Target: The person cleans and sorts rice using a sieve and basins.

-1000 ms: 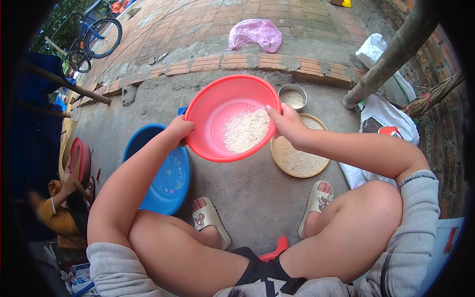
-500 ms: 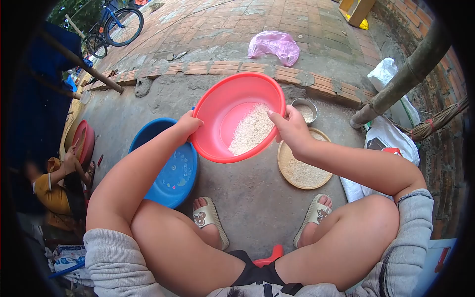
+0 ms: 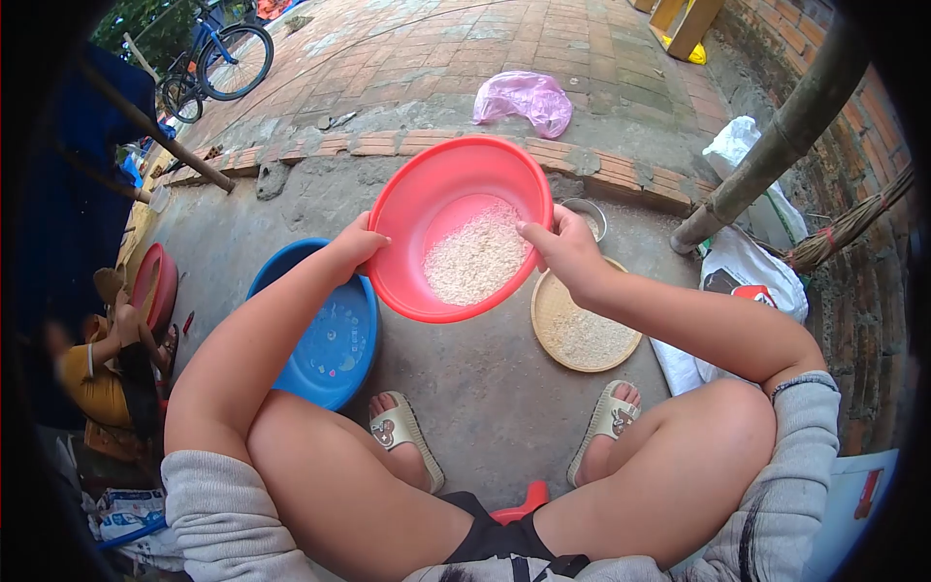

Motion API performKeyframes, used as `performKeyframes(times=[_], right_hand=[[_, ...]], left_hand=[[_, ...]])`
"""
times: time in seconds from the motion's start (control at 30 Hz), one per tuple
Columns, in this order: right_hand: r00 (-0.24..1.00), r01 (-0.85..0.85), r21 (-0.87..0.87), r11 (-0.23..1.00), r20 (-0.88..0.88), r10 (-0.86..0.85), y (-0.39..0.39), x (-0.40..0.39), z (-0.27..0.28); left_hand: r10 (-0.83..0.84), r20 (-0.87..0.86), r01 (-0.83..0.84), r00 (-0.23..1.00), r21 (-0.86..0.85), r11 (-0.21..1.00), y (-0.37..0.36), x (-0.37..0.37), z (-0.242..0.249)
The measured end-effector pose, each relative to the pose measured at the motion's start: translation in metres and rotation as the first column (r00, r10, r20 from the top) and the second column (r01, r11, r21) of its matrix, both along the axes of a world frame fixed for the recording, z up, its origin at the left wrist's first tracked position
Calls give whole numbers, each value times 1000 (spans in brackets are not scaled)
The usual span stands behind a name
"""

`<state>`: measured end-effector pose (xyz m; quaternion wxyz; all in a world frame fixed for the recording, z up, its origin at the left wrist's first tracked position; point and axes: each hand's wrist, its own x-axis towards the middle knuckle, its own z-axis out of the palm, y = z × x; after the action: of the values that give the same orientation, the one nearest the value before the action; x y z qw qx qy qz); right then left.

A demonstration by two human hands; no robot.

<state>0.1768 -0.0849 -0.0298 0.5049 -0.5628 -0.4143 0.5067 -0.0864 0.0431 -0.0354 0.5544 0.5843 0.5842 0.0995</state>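
Observation:
A red plastic basin (image 3: pixel 402 209) is held up in the air, tilted, with a heap of pale grains (image 3: pixel 475 254) inside, toward its lower right. My left hand (image 3: pixel 357 246) grips the basin's left rim, thumb over the edge. On the right rim my right hand (image 3: pixel 567 254) is closed, its thumb inside and its fingers hidden behind. Below my left forearm a blue basin (image 3: pixel 335 339) stands on the ground. Under my right hand and forearm lies a round woven tray (image 3: pixel 587 357) with pale grains on it. A metal bowl (image 3: pixel 596 215) is partly hidden just behind my right hand.
A co-worker (image 3: pixel 102 383) sits at the far left near another red basin (image 3: pixel 163 291). A pink plastic bag (image 3: pixel 524 102) lies beyond the low brick edge (image 3: pixel 388 145). A bamboo pole (image 3: pixel 766 160) and white sacks (image 3: pixel 752 272) are on the right. A bicycle (image 3: pixel 233 60) stands at the upper left.
The grains in the red basin have shifted left and spread into a rounder heap. The whole view has moved slightly, and both hands keep their hold on the rim.

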Motion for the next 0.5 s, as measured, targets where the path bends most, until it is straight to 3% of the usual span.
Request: performKeyframes(times=[0.1,0.13,0.2,0.27,0.4,0.5], right_hand=[[1000,20,-52,998,-7,-20,-5,8,-9],[993,108,-106,988,-35,-112,-1,26,-32],[977,196,-162,967,-57,-208,5,58,-69],[951,308,-275,911,121,-285,5,85,-89],[935,355,-263,897,94,-342,9,83,-81],[972,223,-109,969,100,-212,12,71,-79]], left_hand=[[59,53,-61,997,49,997,-10,6,-14],[79,54,-83,995,69,994,-17,13,-19],[18,-65,-16,998,27,1000,-39,37,-15],[22,-77,-22,997,0,1000,-61,63,-8],[0,-88,-7,996,-80,997,-53,63,-10],[11,-25,-11,1000,-12,1000,-33,41,-21]])
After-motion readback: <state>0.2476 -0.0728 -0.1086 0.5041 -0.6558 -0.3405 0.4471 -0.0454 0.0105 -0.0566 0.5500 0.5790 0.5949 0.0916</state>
